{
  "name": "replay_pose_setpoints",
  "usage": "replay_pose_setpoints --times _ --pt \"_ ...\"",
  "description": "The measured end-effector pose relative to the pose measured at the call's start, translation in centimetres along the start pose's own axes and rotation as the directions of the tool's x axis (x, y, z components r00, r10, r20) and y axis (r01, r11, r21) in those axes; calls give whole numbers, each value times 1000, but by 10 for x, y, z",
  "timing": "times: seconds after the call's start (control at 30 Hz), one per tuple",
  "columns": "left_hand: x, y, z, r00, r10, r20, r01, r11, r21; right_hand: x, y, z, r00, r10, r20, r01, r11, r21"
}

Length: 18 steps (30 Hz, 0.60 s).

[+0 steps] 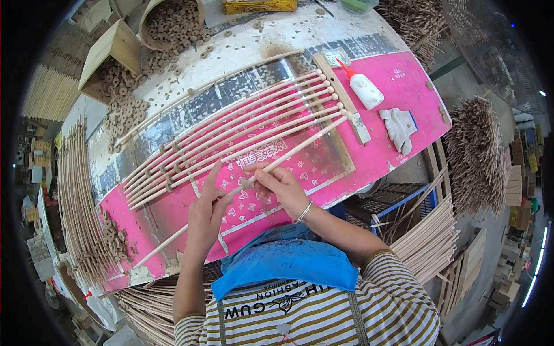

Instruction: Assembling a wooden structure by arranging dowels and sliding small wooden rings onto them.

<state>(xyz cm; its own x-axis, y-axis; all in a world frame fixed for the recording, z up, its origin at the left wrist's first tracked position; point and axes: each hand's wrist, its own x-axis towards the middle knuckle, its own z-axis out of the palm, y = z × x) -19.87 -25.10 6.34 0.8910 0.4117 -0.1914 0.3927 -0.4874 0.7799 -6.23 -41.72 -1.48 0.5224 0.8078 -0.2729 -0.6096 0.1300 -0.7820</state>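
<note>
Seemingly, work is midway: ringed rods (pixel 242 128) lie across the tabletop (pixel 418 78) — loose rings (pixel 123 117) are unused beyond. The left hand (pixel 203 218) and right hand (pixel 281 187) both pinch a long rod (pixel 312 140) over the near side, a small ring (pixel 246 184) apparently between.

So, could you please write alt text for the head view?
A person's left hand and right hand hold a pale wooden stick over a pink table; more sticks, a white bottle and a glove lie on it.

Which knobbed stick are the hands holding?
The knobbed stick nearest the blue cloth: left hand and right hand hold it, while the other knobbed sticks lie beyond it.
</note>
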Motion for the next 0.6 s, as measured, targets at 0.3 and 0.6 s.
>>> replay_pose_setpoints --times 0.3,0.6 --pt "-17 -30 -8 999 -8 35 14 984 -175 -14 -9 -18 992 -14 -127 19 999 41" --pt "-25 -47 -23 989 -78 123 103 972 -212 -23 -37 -68 927 -185 -326 154 981 -120"
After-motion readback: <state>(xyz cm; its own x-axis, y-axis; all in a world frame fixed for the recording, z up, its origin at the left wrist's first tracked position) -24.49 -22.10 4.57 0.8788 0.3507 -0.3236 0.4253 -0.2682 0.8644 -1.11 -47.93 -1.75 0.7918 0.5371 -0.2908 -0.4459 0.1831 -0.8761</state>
